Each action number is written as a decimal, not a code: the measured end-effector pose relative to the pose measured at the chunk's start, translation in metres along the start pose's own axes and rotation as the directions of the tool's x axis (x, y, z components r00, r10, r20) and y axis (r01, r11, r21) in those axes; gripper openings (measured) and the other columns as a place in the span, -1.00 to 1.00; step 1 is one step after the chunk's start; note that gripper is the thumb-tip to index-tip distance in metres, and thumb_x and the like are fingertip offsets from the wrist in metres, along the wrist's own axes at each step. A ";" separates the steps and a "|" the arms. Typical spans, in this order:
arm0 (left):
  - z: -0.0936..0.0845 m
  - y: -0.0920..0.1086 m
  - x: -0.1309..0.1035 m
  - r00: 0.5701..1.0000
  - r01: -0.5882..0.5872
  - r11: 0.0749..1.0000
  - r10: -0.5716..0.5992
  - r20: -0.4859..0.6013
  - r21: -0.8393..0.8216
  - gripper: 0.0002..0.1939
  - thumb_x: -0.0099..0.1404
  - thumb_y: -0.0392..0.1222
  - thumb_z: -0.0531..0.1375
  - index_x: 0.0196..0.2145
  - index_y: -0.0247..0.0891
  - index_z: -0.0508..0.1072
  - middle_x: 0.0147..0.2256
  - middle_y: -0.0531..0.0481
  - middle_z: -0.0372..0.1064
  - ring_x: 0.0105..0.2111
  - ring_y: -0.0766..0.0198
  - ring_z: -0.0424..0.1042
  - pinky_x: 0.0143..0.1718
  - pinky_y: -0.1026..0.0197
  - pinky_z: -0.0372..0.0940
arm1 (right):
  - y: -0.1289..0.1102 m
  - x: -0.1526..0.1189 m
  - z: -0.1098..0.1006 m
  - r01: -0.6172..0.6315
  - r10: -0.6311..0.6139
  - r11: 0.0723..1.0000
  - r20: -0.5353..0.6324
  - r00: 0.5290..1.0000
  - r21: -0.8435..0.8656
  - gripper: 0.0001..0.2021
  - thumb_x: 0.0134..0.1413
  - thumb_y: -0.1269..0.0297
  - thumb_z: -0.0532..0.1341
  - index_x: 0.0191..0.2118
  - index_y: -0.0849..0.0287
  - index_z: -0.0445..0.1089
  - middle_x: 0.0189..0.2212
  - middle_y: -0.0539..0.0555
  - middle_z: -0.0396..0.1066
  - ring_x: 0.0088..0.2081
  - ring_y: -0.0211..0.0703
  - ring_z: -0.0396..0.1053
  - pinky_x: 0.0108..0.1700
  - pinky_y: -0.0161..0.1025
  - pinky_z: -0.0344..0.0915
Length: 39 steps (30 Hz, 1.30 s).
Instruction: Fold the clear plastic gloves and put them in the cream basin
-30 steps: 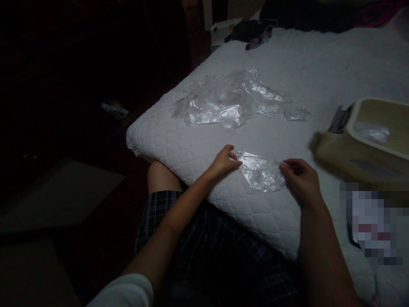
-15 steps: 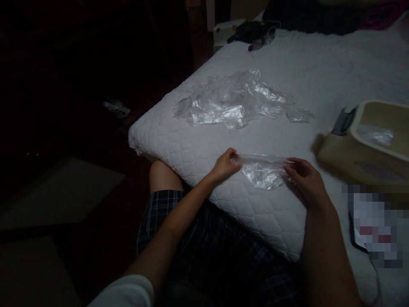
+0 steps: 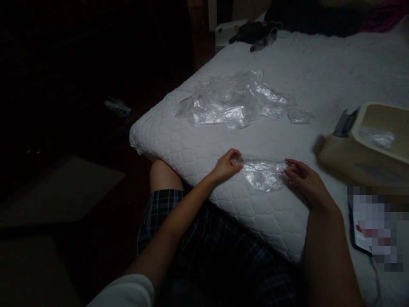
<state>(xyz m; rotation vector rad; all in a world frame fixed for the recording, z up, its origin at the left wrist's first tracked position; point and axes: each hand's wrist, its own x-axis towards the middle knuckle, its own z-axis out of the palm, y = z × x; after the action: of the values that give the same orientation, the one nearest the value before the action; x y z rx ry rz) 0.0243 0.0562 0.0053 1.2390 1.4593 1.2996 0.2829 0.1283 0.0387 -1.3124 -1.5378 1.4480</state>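
A clear plastic bag [image 3: 264,175] is stretched flat between my two hands, low over the near edge of the bed. My left hand [image 3: 228,165] pinches its left end between thumb and fingers. At the right end, my right hand [image 3: 303,177] has its fingertips closed on the bag's edge, though the grip is partly hidden. Beyond them, a loose pile of clear plastic bags [image 3: 220,102] lies crumpled on the white quilted mattress [image 3: 179,149], with one small folded piece [image 3: 300,116] at its right end.
To the right stands a beige bin [image 3: 338,155] with a grey handle and clear plastic inside. In front of it lies a tablet-like device [image 3: 362,243] with a blurred screen and a cable. Dark items [image 3: 252,32] sit at the bed's far corner.
The bag's upper edge, taut and folded over before, now looks slacker and wrinkled. My right hand's fingers have shifted slightly along its end; my left hand stays nearly in place.
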 end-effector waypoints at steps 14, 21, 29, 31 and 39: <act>0.001 -0.001 -0.001 0.999 0.035 0.997 -0.034 0.018 -0.069 -0.63 0.06 -0.23 0.33 -0.16 -0.27 0.37 -0.40 0.13 0.31 -0.57 0.55 0.12 -0.52 0.40 0.08 | 0.019 0.007 0.002 0.111 -0.115 0.987 -0.030 0.993 -0.116 -0.49 -0.26 0.10 0.44 -0.08 0.06 0.47 -0.40 -0.01 0.37 -0.43 -0.26 0.30 -0.43 -0.28 0.28; -0.002 0.008 -0.003 0.999 0.019 0.998 -0.022 0.041 0.067 -0.55 0.04 -0.13 0.38 -0.10 -0.26 0.46 -0.47 0.15 0.24 -0.53 0.47 0.16 -0.47 0.36 0.12 | 0.016 0.006 0.005 0.150 -0.157 0.985 -0.084 0.984 -0.087 -0.44 -0.24 0.12 0.43 0.00 -0.01 0.42 -0.38 -0.02 0.35 -0.42 -0.26 0.28 -0.39 -0.25 0.31; 0.002 0.005 0.000 0.999 -0.037 0.970 0.038 0.001 0.238 -0.82 0.08 -0.25 0.29 -0.30 -0.28 0.48 -0.38 0.10 0.31 -0.42 0.41 0.25 -0.38 0.35 0.16 | 0.012 0.004 0.006 0.126 -0.130 0.991 -0.091 0.987 -0.049 -0.43 -0.27 0.09 0.44 -0.02 -0.04 0.42 -0.33 -0.01 0.38 -0.42 -0.26 0.30 -0.41 -0.26 0.32; 0.002 0.006 -0.001 0.999 -0.035 0.967 0.038 -0.007 0.252 -0.84 0.09 -0.27 0.27 -0.31 -0.28 0.47 -0.38 0.10 0.31 -0.42 0.41 0.25 -0.38 0.35 0.16 | 0.010 0.004 0.004 0.106 -0.112 0.992 -0.105 0.988 -0.062 -0.47 -0.25 0.05 0.43 -0.04 -0.05 0.43 -0.28 0.02 0.41 -0.40 -0.25 0.31 -0.42 -0.26 0.33; 0.002 0.002 -0.001 0.997 -0.069 0.970 0.076 -0.023 0.233 -0.81 0.10 -0.26 0.27 -0.27 -0.27 0.47 -0.37 0.10 0.31 -0.44 0.42 0.23 -0.39 0.35 0.15 | 0.019 0.007 0.003 0.071 -0.073 0.997 -0.083 0.994 -0.025 -0.44 -0.29 0.06 0.45 -0.04 -0.03 0.44 -0.31 0.00 0.40 -0.44 -0.29 0.29 -0.48 -0.30 0.29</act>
<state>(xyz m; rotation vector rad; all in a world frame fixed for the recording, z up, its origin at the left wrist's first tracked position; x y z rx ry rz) 0.0268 0.0554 0.0068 1.4410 1.6386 1.2264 0.2829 0.1318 0.0185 -1.3009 -1.5339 1.3183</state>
